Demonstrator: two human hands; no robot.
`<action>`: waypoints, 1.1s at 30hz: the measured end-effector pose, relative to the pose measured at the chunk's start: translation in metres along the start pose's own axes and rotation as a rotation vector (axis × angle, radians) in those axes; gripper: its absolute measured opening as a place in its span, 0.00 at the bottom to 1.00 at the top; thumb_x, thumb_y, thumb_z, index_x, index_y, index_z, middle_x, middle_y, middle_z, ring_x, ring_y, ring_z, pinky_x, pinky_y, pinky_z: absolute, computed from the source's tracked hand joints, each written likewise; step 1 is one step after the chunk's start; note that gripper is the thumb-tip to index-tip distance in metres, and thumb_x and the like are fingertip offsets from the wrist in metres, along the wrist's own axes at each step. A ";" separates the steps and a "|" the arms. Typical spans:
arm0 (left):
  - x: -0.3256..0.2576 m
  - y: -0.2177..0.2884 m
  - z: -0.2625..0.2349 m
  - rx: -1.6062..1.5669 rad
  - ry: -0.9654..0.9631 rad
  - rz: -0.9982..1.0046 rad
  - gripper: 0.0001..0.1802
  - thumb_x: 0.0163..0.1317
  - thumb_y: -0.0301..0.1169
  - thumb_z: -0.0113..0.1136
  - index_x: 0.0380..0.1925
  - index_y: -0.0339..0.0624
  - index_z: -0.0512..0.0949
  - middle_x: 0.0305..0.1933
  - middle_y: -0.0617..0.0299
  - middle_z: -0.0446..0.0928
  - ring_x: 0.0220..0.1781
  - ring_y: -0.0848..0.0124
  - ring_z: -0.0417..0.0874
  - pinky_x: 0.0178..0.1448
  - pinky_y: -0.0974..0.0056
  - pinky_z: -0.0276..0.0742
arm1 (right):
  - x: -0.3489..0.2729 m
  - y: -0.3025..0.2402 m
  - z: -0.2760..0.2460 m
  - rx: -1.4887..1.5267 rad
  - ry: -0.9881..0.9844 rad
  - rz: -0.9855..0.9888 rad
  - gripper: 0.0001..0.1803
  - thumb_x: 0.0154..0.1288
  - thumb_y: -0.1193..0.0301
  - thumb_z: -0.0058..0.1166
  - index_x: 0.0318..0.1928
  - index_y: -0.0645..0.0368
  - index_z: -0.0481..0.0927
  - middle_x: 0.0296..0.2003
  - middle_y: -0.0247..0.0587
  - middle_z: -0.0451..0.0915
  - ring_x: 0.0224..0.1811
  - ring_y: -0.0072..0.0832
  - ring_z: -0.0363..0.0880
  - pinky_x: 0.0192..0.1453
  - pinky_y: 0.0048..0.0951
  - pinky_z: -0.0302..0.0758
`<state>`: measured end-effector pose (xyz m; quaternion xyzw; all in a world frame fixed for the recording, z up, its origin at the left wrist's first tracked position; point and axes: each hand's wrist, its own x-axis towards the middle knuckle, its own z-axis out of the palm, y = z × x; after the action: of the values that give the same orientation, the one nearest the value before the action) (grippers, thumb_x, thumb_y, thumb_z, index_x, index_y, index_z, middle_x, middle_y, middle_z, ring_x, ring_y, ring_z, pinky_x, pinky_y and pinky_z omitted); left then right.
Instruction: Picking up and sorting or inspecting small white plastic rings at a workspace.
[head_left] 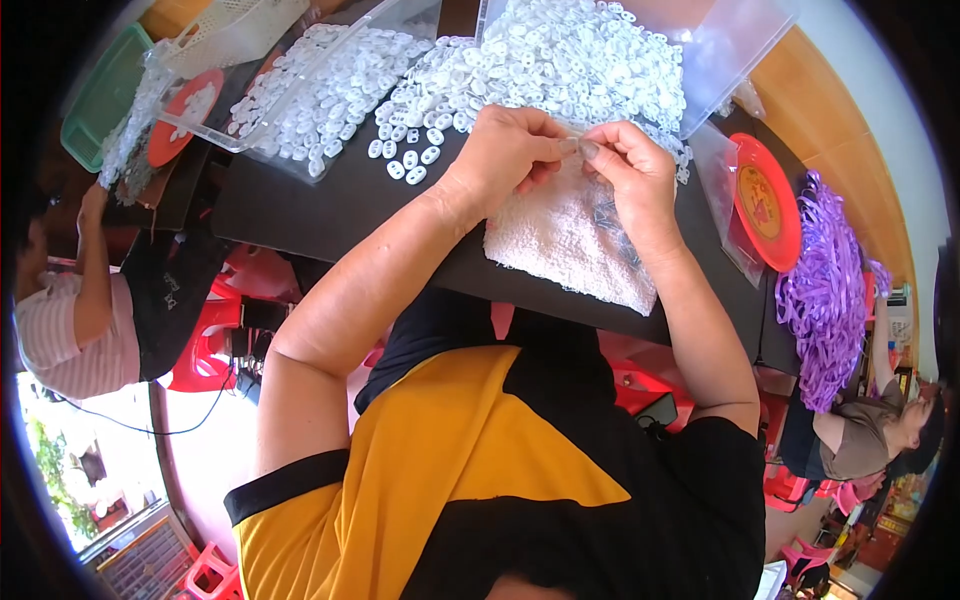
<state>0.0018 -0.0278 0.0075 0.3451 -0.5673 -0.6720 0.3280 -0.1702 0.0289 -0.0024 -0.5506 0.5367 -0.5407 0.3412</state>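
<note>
My left hand (505,155) and my right hand (635,175) meet above a white towel (560,245) on the black table (300,205). Fingertips of both hands pinch one small pale piece (574,143) between them. A big heap of small white plastic rings (560,60) lies just beyond the hands, some spilling toward the left hand. Several small clear pieces (612,225) lie on the towel under my right hand.
A clear tray (320,85) of more white rings sits at the left, with a red plate (185,115), a white basket (235,30) and a green basket (100,95). At the right are a red plate (765,200), clear bags (725,190) and purple ribbon strips (825,285). Two other people sit at either side.
</note>
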 end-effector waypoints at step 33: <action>-0.011 -0.007 0.022 -0.182 0.145 0.001 0.06 0.62 0.27 0.62 0.29 0.35 0.79 0.23 0.66 0.75 0.19 0.82 0.70 0.19 0.76 0.61 | -0.010 -0.011 0.011 -0.014 0.044 -0.048 0.03 0.64 0.78 0.55 0.36 0.65 0.79 0.27 0.30 0.78 0.30 0.15 0.74 0.35 0.18 0.70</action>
<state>-0.0107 -0.0057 0.0040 0.3615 -0.4790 -0.6937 0.3982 -0.1555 0.0383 0.0037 -0.5537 0.5346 -0.5570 0.3121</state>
